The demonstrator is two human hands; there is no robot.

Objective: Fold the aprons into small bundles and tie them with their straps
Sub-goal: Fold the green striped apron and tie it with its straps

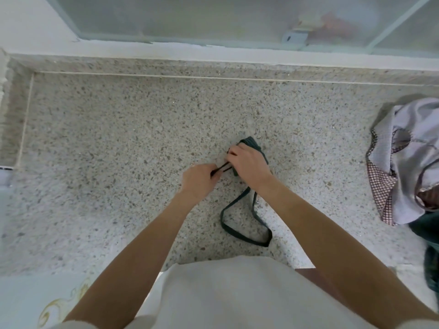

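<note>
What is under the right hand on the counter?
A folded dark green apron bundle, its far edge showing beyond the right hand. The hand covers the rest, so any knot is hidden.

The speckled beige-and-brown stone tabletop (118,138) carries a small dark green folded apron bundle (254,146) near its middle, its dark green strap (244,231) looping toward the near edge. At the right edge lies a crumpled heap of pale lilac and brown-checked cloth (408,162), with dark green fabric (427,231) just beside it.
</note>
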